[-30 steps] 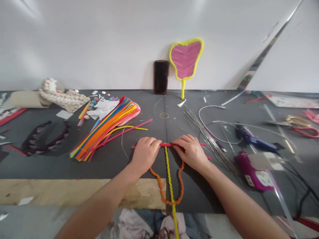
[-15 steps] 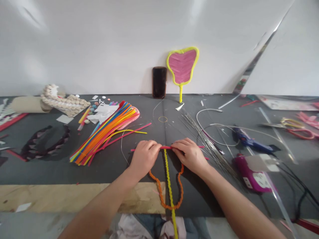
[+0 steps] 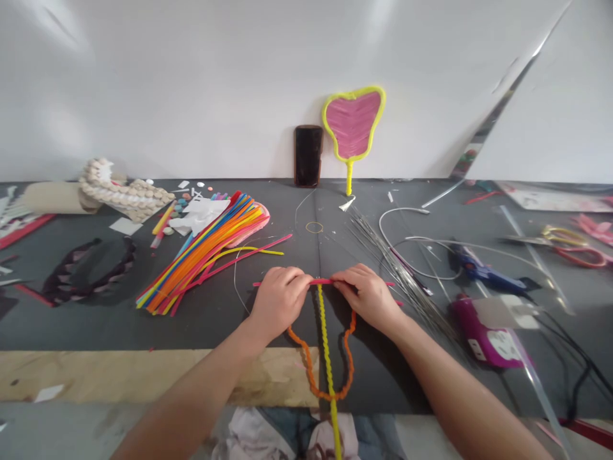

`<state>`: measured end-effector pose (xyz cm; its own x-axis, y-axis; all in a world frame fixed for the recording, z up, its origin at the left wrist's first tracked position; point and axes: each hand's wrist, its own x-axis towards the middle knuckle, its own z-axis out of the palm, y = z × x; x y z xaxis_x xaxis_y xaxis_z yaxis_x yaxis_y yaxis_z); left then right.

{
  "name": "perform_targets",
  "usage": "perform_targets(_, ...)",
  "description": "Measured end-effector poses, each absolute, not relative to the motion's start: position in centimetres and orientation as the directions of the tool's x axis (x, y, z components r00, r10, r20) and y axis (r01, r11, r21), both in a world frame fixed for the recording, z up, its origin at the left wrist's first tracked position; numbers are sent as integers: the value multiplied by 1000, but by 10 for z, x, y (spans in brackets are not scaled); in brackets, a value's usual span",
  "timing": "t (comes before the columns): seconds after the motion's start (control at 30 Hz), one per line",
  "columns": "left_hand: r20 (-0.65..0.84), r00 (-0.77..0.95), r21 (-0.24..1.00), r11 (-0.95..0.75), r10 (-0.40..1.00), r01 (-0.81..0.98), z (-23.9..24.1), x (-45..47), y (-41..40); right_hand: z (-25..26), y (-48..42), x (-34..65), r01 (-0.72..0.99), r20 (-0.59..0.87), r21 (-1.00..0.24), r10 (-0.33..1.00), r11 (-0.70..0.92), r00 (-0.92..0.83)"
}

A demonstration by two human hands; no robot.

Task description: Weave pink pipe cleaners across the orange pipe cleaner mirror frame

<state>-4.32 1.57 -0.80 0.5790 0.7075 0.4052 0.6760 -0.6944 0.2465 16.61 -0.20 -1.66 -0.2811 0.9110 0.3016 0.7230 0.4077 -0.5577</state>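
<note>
Both my hands pinch a pink pipe cleaner that lies crosswise in front of me. My left hand grips it left of centre, and my right hand grips it on the right; its ends stick out past each hand. A twisted yellow pipe-cleaner strip runs from its middle down toward me and over the table edge. An orange twisted pipe-cleaner strip curves in a U below my hands and crosses the yellow one near the bottom. My fingers hide the orange strip's upper ends.
Left lies a bundle of coloured pipe cleaners, beyond a dark braided headband. A phone and a pink-and-yellow fan shape lean at the back. Right are thin wires, a glue gun, a purple power adapter and scissors.
The view has shifted very slightly. Both hands keep their grip on the pink pipe cleaner, with my right fingers a little straighter.
</note>
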Motion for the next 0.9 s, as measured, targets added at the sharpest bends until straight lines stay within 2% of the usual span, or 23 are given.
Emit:
perform_targets(0.13,484,498,299,-671,719,679,1,-49,21,-17,0,171,741,308,-538,912,402,-271)
perform_targets(0.23,581,315,390,-597,750,701,10,-60,26,-16,2,175,754,326,-533,915,384,-236)
perform_targets(0.3,597,172,506,-534,783,677,15,-68,29,-15,2,176,753,342,-528,910,393,-235)
perform_targets(0.37,511,59,699,-454,858,552,18,-74,33,-15,2,175,753,344,-515,903,410,-256)
perform_targets(0.43,324,47,896,-322,945,306,20,-80,36,-16,1,173,760,327,-496,901,420,-284)
perform_targets(0.5,190,95,978,-197,977,66,23,-84,38,-17,0,171,774,304,-477,905,416,-299)
perform_targets(0.53,176,106,984,-176,979,-1,25,-84,37,-18,-1,170,782,295,-468,907,411,-300)
perform_targets(0.6,207,107,977,-210,973,26,26,-82,33,-20,-2,169,794,289,-453,910,405,-299)
perform_targets(0.67,263,170,926,-298,950,230,23,-74,24,-21,-2,169,801,296,-444,909,403,-293)
perform_targets(0.7,310,234,856,-378,921,354,19,-68,20,-22,-2,169,803,303,-439,908,404,-291)
perform_targets(0.77,393,429,636,-578,813,512,10,-55,10,-23,-2,169,806,316,-430,904,408,-289)
perform_targets(0.83,441,568,431,-719,695,545,-1,-45,5,-23,-3,169,807,323,-421,900,413,-292)
perform_targets(0.9,441,631,294,-767,638,570,-10,-40,3,-23,-3,169,807,324,-418,899,416,-296)
